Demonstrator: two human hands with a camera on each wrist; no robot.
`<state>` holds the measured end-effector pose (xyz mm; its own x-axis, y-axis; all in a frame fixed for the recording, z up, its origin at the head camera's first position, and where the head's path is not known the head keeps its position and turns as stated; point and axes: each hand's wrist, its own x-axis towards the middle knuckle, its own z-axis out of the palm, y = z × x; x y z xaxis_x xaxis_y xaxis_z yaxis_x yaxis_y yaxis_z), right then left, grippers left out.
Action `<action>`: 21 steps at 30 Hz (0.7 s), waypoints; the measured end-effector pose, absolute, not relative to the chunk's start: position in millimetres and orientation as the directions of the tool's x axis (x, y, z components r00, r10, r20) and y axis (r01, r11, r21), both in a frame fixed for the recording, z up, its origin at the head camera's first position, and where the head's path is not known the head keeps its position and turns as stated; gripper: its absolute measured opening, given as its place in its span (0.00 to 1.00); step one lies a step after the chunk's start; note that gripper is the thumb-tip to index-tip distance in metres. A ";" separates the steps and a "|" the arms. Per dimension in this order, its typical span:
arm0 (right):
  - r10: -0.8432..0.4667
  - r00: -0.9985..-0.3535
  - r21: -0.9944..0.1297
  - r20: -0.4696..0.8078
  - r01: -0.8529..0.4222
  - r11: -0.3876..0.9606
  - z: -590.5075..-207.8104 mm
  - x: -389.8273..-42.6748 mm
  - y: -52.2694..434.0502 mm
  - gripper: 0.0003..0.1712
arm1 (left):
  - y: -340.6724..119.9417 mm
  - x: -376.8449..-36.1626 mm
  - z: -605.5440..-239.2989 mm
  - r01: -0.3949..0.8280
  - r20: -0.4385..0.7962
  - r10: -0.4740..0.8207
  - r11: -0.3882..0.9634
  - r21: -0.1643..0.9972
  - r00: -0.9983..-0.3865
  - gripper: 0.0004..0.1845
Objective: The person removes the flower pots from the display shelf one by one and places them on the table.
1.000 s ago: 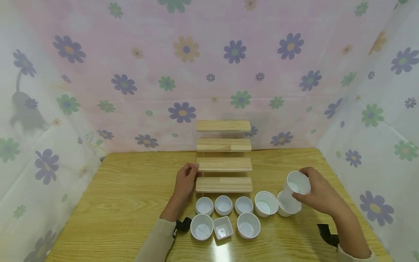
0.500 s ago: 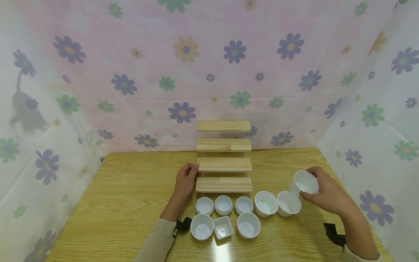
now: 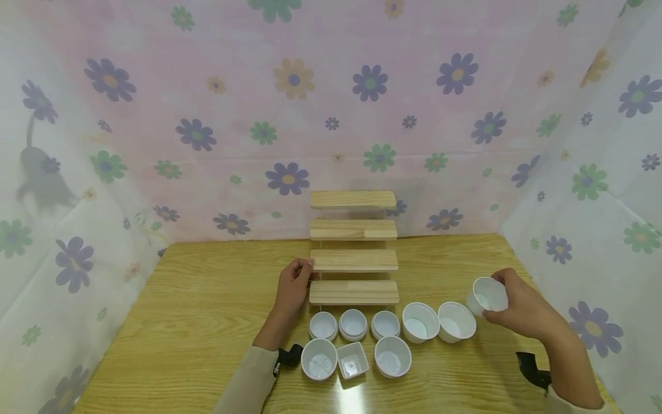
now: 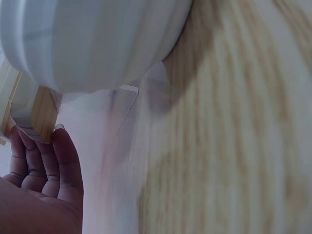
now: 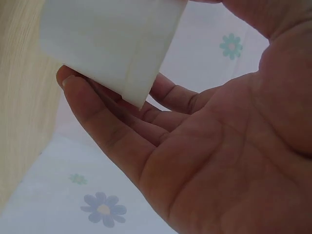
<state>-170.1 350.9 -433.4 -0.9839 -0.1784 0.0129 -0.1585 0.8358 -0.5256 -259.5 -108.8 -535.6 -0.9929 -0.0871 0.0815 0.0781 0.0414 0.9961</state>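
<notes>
My right hand pinches a round white flowerpot by its side, thumb at the near side and fingers round the far side. The pot tilts slightly with its mouth toward me. In the right wrist view the pot's smooth wall and rim band lie between thumb and fingers. With my left hand I hold the left end of a lower plank on a tiered wooden stand. The left wrist view has the fingertips curled against the plank's end. Part of the left thumb is hidden there.
Two larger white pots stand left of the held one. Three small round pots line the stand's front. Nearer me are two round pots and a square one. Flowered cloth walls the table.
My right hand has carried the pot rightward and slightly down, away from over the neighbouring white pot, which now shows fully. The left hand has stayed at the plank's end.
</notes>
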 end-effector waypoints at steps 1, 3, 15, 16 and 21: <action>-0.176 -0.984 -0.526 0.001 -0.151 0.837 -434.1 -170.7 351.8 0.48 | -109.0 -259.5 -535.6 0.077 0.081 -0.085 0.042 0.996 -0.993 0.15; -0.176 -0.984 -0.533 -0.024 -0.137 0.835 -435.9 -172.3 354.0 0.48 | -109.3 -259.8 -535.6 0.074 0.077 -0.085 0.040 0.996 -0.993 0.15; -0.228 -0.936 -0.610 -0.268 -0.018 0.792 -449.1 -177.6 370.0 0.47 | -108.8 -259.2 -533.7 0.070 0.073 -0.094 0.039 0.997 -0.993 0.15; -0.233 -0.932 -0.616 -0.278 -0.013 0.787 -449.6 -177.6 370.5 0.47 | -108.8 -259.2 -533.7 0.070 0.073 -0.094 0.039 0.997 -0.993 0.15; -0.235 -0.925 -0.622 -0.298 0.002 0.783 -451.8 -177.3 371.4 0.46 | -108.5 -259.3 -533.6 0.070 0.074 -0.092 0.044 0.997 -0.993 0.15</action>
<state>-177.3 371.4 -451.8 -0.9252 -0.2349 -0.2982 0.0018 0.7827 -0.6223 -259.3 -108.5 -533.6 -0.9929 -0.0924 0.0743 0.0705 0.0440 0.9965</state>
